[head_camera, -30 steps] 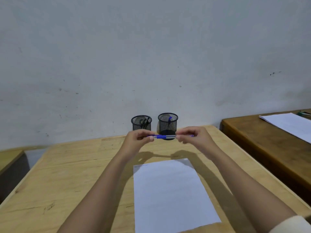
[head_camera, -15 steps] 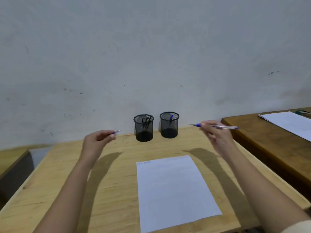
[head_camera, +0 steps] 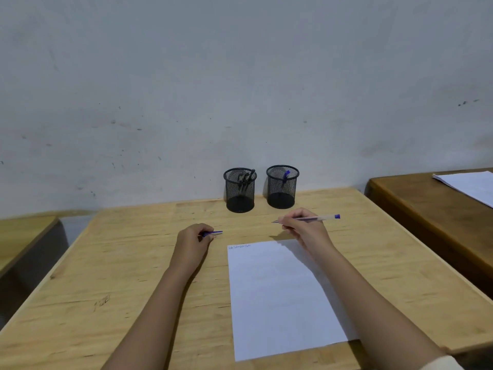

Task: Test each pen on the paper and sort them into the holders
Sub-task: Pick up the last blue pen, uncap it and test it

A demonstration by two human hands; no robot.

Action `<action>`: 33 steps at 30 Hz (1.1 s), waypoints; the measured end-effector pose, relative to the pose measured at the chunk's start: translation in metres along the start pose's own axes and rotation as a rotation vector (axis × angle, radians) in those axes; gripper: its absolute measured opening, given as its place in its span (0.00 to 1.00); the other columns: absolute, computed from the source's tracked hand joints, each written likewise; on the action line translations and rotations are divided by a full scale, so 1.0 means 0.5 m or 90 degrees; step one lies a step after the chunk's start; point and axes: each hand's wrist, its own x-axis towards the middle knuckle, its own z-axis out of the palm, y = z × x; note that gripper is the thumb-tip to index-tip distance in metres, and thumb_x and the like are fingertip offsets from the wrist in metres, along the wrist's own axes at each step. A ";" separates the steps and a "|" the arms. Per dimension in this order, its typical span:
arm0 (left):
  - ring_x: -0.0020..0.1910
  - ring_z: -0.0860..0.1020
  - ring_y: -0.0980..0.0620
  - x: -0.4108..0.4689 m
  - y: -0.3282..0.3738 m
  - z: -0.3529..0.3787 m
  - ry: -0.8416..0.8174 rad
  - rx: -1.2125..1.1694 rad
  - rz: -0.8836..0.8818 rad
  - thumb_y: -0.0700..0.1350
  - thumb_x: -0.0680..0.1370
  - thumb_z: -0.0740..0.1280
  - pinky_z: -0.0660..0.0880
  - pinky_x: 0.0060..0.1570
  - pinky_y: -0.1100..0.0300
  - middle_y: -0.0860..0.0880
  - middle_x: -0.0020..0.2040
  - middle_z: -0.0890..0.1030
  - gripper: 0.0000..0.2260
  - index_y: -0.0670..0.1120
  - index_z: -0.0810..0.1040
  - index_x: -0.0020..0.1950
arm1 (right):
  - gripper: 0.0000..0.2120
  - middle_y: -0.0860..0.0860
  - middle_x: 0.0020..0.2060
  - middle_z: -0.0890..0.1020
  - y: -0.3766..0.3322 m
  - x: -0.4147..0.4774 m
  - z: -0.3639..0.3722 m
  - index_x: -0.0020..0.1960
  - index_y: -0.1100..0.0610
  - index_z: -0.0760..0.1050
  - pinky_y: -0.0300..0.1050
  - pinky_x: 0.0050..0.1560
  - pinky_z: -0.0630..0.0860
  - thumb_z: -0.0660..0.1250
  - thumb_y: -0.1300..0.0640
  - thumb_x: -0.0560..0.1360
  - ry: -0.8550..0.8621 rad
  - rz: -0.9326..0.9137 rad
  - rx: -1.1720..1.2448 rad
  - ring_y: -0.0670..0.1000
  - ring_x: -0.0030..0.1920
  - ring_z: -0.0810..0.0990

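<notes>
My right hand (head_camera: 304,228) grips an uncapped blue pen (head_camera: 324,218), its tip pointing left, just above the top right corner of the white paper (head_camera: 280,297). My left hand (head_camera: 193,239) pinches the blue pen cap (head_camera: 214,232) and rests low over the desk, left of the paper. A short line of blue scribbles runs along the paper's top left edge. Two black mesh holders stand at the back of the desk: the left holder (head_camera: 240,194) has several dark pens, the right holder (head_camera: 282,190) has one blue pen.
The light wooden desk (head_camera: 120,276) ends at a grey wall behind the holders. A darker desk (head_camera: 426,209) stands to the right with white sheets (head_camera: 472,184) on it. Another desk edge (head_camera: 24,236) shows at far left, across a gap.
The cap came off the pen as my hands pulled apart. Both hands have since dropped toward the desk and moved in beside the top of the paper. The camera tilted down.
</notes>
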 end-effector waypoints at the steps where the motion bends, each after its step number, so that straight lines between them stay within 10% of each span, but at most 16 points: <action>1: 0.47 0.77 0.53 0.004 -0.005 0.000 -0.011 0.007 -0.005 0.38 0.75 0.68 0.67 0.43 0.74 0.47 0.49 0.82 0.07 0.41 0.81 0.52 | 0.10 0.55 0.31 0.78 0.003 0.002 0.009 0.34 0.60 0.73 0.33 0.32 0.74 0.71 0.70 0.67 -0.002 0.006 -0.003 0.48 0.31 0.76; 7: 0.61 0.72 0.50 -0.027 0.028 -0.005 -0.019 0.077 0.046 0.44 0.78 0.65 0.68 0.60 0.59 0.48 0.61 0.77 0.15 0.43 0.75 0.63 | 0.10 0.57 0.26 0.75 0.026 0.009 0.058 0.35 0.62 0.70 0.33 0.25 0.70 0.67 0.73 0.69 -0.020 0.060 0.049 0.46 0.21 0.72; 10: 0.61 0.71 0.57 -0.078 0.057 0.005 -0.183 0.095 0.142 0.53 0.79 0.60 0.69 0.60 0.56 0.55 0.60 0.75 0.13 0.51 0.74 0.61 | 0.13 0.56 0.22 0.74 0.041 0.018 0.074 0.33 0.61 0.68 0.36 0.27 0.72 0.68 0.75 0.68 -0.022 0.040 0.072 0.48 0.21 0.72; 16: 0.77 0.40 0.55 -0.106 0.045 0.030 -0.348 0.337 0.150 0.62 0.79 0.48 0.40 0.75 0.54 0.52 0.78 0.42 0.30 0.50 0.44 0.77 | 0.17 0.56 0.24 0.68 0.066 0.022 0.105 0.29 0.58 0.63 0.35 0.26 0.71 0.67 0.74 0.66 0.025 0.024 -0.077 0.46 0.20 0.69; 33: 0.77 0.40 0.55 -0.105 0.037 0.037 -0.351 0.354 0.144 0.63 0.79 0.47 0.39 0.74 0.55 0.53 0.78 0.42 0.30 0.51 0.44 0.77 | 0.14 0.54 0.27 0.60 0.095 0.040 0.120 0.30 0.58 0.62 0.39 0.30 0.62 0.67 0.69 0.62 -0.007 -0.066 -0.287 0.49 0.28 0.61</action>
